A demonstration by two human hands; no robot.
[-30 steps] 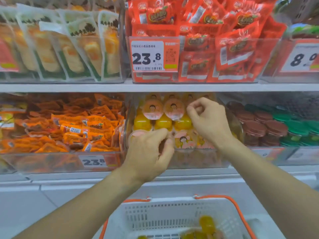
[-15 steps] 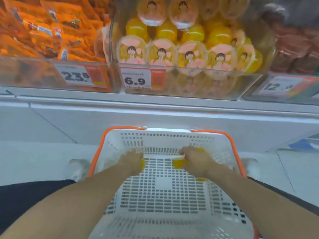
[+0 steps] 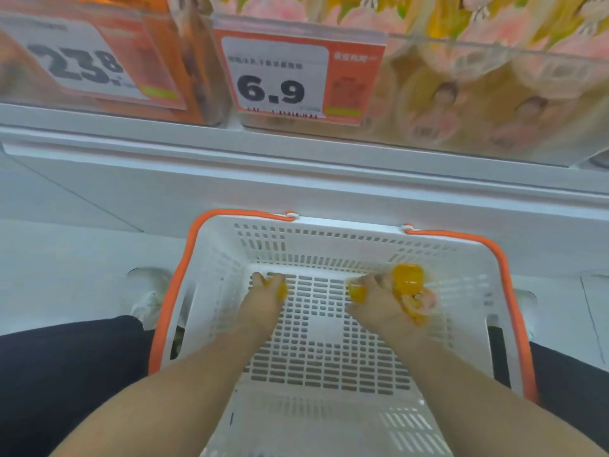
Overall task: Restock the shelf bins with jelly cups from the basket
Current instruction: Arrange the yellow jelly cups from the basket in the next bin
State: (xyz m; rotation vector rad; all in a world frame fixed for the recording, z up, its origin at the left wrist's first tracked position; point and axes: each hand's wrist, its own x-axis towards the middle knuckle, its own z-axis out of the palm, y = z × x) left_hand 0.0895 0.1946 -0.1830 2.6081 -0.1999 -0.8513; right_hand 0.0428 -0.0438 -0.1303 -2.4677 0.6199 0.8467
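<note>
In the head view, a pale tiled floor (image 3: 66, 265) is seen under a white shelf unit (image 3: 296, 179), whose front edge runs across the picture above a white perforated plastic basket with orange handles (image 3: 211, 291). On the shelf a clear plastic bin of yellow jelly cups with pink cartoon lids (image 3: 461, 103) is placed, and a white and orange price label reading 6.9 (image 3: 283, 80) is fixed on its front. Just beside it, to the left, a second clear bin with orange packets (image 3: 171, 54) carries a label reading 23.8 (image 3: 82, 64). Both arms are reached down into the basket. A small yellow jelly cup (image 3: 280, 290) is grasped by the left hand (image 3: 263, 300), whose fingers are curled round it near the basket floor. By the right hand (image 3: 379, 303) another yellow jelly cup (image 3: 357, 291) is held at the thumb side, and more yellow cups with a pink lid (image 3: 408, 285) are gathered against its outer side; how many are there cannot be told, because this part is blurred. The tops of both bins are cut off by the upper edge. The cups inside the bin are seen only dimly through the hazy wall. Black trouser legs (image 3: 66, 374) and a white shoe (image 3: 148, 301) are partly hidden by the basket.
</note>
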